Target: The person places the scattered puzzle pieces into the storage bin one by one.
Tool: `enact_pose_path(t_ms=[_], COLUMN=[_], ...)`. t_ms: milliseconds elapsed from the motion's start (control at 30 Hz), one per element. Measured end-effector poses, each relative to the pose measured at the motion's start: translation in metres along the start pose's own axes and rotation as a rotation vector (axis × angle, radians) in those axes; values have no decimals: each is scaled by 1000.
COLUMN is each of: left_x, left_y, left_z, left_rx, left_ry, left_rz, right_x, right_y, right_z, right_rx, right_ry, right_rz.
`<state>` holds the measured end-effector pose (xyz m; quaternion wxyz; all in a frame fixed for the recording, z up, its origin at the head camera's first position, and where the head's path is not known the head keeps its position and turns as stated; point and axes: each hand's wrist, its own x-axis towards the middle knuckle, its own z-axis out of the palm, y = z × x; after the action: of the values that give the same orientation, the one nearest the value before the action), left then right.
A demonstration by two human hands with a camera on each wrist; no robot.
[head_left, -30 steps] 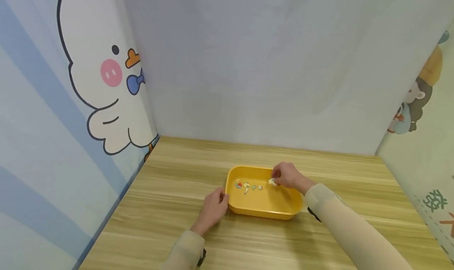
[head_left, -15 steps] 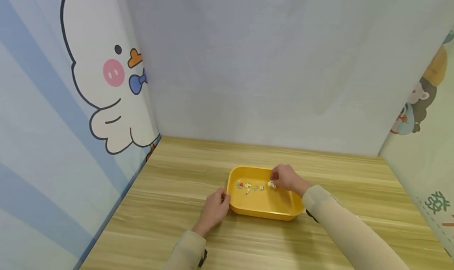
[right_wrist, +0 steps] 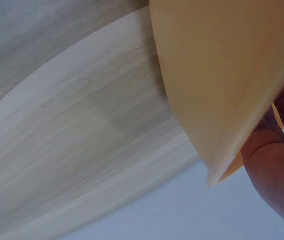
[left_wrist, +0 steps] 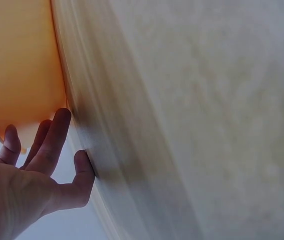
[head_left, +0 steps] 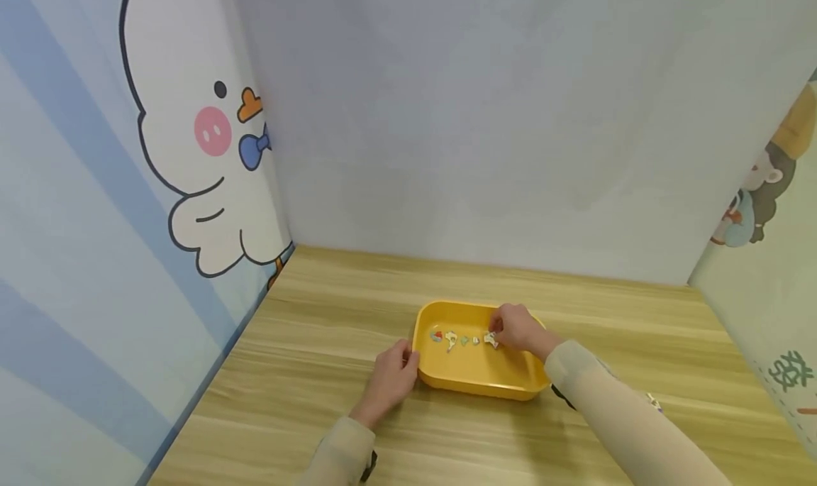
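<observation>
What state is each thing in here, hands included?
Yellow tray: upright on the table
Left hand: touching the tray's left side
Right hand: in the tray; pinching or just touching, unclear
White piece: in the tray, by the right hand
Four other pieces: in a row in the tray
Loose piece: on the table, beside the right sleeve
Curtain: hanging behind the table

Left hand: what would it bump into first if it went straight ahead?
The yellow tray, probably: the left hand points at its left end and looks to be touching it.
</observation>
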<state>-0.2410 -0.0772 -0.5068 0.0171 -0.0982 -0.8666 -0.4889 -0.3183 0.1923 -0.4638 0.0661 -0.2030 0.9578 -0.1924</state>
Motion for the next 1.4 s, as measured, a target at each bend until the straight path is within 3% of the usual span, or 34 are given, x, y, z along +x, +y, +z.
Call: enact_pose_path(t_ms=[933,1400], left_x=[-2,-2], left_y=[0,-1], left_z=[-7,-6], left_rx=[2,-3], left_ry=[-18,-22], left_rz=[5,-14], right_x=[1,3], right_y=[-8,-7], right_z=[8,14], right_rx=[8,-10], right_ry=[-51,-44], right_rz=[96,92])
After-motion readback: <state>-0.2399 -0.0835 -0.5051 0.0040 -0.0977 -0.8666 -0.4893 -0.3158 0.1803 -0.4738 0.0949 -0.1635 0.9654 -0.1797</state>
